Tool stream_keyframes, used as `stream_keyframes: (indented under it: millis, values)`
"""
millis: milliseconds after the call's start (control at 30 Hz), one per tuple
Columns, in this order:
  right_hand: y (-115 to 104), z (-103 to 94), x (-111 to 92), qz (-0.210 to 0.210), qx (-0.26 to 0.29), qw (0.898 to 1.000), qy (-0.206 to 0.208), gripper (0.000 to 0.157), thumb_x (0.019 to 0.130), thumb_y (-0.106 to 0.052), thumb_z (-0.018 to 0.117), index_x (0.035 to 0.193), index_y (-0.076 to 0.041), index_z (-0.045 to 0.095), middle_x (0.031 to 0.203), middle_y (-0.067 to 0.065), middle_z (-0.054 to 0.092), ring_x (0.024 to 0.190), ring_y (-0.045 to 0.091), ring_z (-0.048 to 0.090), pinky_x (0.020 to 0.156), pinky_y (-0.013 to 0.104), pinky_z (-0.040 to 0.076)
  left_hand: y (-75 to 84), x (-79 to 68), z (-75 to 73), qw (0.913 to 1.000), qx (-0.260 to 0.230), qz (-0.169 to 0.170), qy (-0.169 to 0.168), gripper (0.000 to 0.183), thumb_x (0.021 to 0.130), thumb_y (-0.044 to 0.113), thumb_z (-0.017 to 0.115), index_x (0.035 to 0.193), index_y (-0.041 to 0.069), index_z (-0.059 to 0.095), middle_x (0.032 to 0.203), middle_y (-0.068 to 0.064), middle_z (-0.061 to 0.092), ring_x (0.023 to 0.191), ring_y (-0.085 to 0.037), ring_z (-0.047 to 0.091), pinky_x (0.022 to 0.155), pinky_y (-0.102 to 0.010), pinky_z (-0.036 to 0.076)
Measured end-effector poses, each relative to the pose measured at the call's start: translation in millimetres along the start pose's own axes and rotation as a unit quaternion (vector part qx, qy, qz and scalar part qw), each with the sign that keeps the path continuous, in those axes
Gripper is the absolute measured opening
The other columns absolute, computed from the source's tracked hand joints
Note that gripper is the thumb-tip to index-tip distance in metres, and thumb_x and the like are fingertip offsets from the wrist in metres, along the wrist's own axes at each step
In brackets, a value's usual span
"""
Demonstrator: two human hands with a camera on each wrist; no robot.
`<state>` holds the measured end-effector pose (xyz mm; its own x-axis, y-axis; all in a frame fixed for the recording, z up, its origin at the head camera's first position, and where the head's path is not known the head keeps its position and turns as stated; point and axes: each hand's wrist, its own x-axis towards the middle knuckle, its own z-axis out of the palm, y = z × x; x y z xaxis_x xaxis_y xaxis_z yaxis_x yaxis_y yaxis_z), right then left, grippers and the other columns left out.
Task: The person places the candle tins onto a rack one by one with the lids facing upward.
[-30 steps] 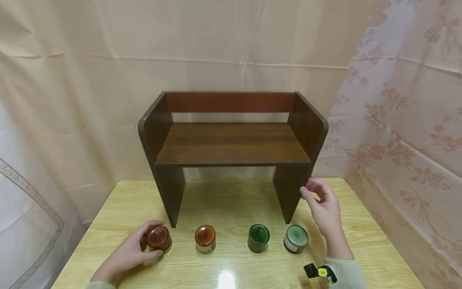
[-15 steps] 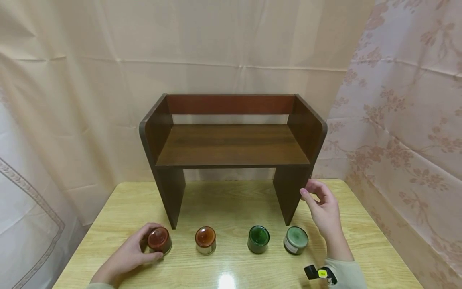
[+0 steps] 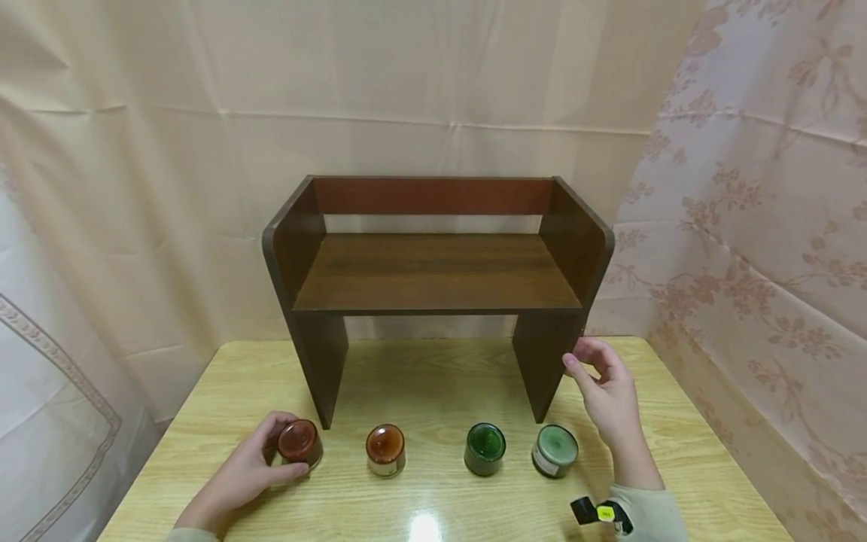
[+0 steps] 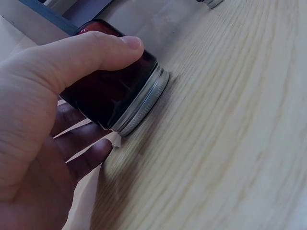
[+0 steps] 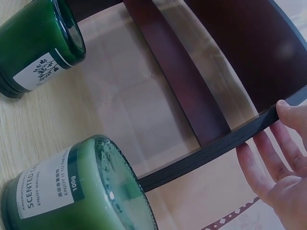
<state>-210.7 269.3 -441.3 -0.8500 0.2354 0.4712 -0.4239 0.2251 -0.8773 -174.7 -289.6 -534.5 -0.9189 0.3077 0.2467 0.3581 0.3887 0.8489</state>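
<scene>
My left hand grips a dark red candle jar by its sides, beside the left foot of a brown wooden shelf. In the left wrist view the thumb lies across the red jar. Its silver lid faces down at the table. At the right, my right hand pinches the front edge of the shelf's right side panel. The right wrist view has the thumb on one face of the panel edge and the fingers on the other.
An amber candle jar, a dark green one and a pale green one stand in a row before the shelf on the wood-grain table. Beige curtain hangs behind, and floral curtain at the right.
My left hand and the red jar have shifted very slightly, with the fingers a little higher round it. The right hand holds its place. The head view has tilted slightly.
</scene>
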Motion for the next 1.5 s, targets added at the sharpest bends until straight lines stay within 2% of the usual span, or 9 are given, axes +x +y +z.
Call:
stream_keyframes:
  millis: [300, 500, 633, 900, 1300, 1500]
  values:
    - [-2.2, -1.7, -1.8, 0.016, 0.003, 1.0, -0.005, 0.028, 0.102, 0.008, 0.071, 0.128, 0.011, 0.061, 0.105, -0.005, 0.068, 0.103, 0.005, 0.068, 0.083, 0.02, 0.063, 1.1, 0.7, 2.3, 0.9992, -0.003, 0.0, 0.039, 0.067, 0.083, 0.005, 0.096, 0.135, 0.001, 0.055, 0.126, -0.013, 0.069, 0.112, -0.003, 0.067, 0.096, -0.012, 0.052]
    - [-3.0, -1.2, -1.1, 0.017, 0.014, 1.0, -0.006, 0.029, 0.102, 0.008, 0.071, 0.129, 0.011, 0.06, 0.107, -0.005, 0.069, 0.105, 0.006, 0.068, 0.084, 0.019, 0.063, 3.9, 1.1, 1.8, 0.9983, 0.009, -0.008, 0.057, 0.067, 0.083, 0.005, 0.096, 0.135, 0.003, 0.056, 0.128, -0.014, 0.068, 0.109, -0.003, 0.067, 0.092, -0.016, 0.055]
    - [-4.1, -1.3, -0.9, 0.02, 0.0, 1.0, -0.005, 0.03, 0.102, 0.007, 0.071, 0.13, 0.011, 0.06, 0.108, -0.006, 0.069, 0.105, 0.005, 0.068, 0.084, 0.019, 0.063, 4.9, 1.5, 1.7, 0.998, 0.009, -0.007, 0.062, 0.067, 0.082, 0.004, 0.097, 0.135, 0.003, 0.055, 0.128, -0.015, 0.066, 0.105, -0.006, 0.07, 0.089, -0.019, 0.056]
    - [-5.6, -0.7, -0.7, 0.015, 0.011, 1.0, -0.008, 0.029, 0.102, 0.008, 0.071, 0.129, 0.013, 0.06, 0.107, -0.007, 0.07, 0.103, 0.005, 0.068, 0.083, 0.018, 0.062, 1.6, 2.0, 4.6, 0.9965, 0.014, 0.027, 0.078, 0.068, 0.078, -0.001, 0.097, 0.133, 0.001, 0.056, 0.123, -0.011, 0.068, 0.107, -0.003, 0.068, 0.092, -0.015, 0.055]
    - [-5.4, -1.5, -0.4, 0.016, -0.003, 1.0, -0.011, 0.031, 0.102, 0.007, 0.071, 0.131, 0.01, 0.061, 0.109, -0.01, 0.07, 0.104, 0.003, 0.068, 0.083, 0.017, 0.062, 5.2, 0.8, 4.2, 0.996, 0.01, 0.028, 0.085, 0.068, 0.08, -0.001, 0.096, 0.136, 0.003, 0.058, 0.123, -0.006, 0.071, 0.113, -0.001, 0.066, 0.095, -0.014, 0.053]
    - [-4.8, -1.2, -0.3, 0.012, -0.01, 1.0, -0.013, 0.03, 0.103, 0.006, 0.071, 0.131, 0.01, 0.062, 0.109, -0.009, 0.07, 0.104, 0.003, 0.068, 0.083, 0.016, 0.061, 9.6, 0.8, 2.1, 0.9959, 0.012, 0.013, 0.089, 0.07, 0.081, 0.0, 0.096, 0.139, 0.004, 0.058, 0.125, -0.006, 0.071, 0.113, -0.001, 0.066, 0.095, -0.015, 0.054]
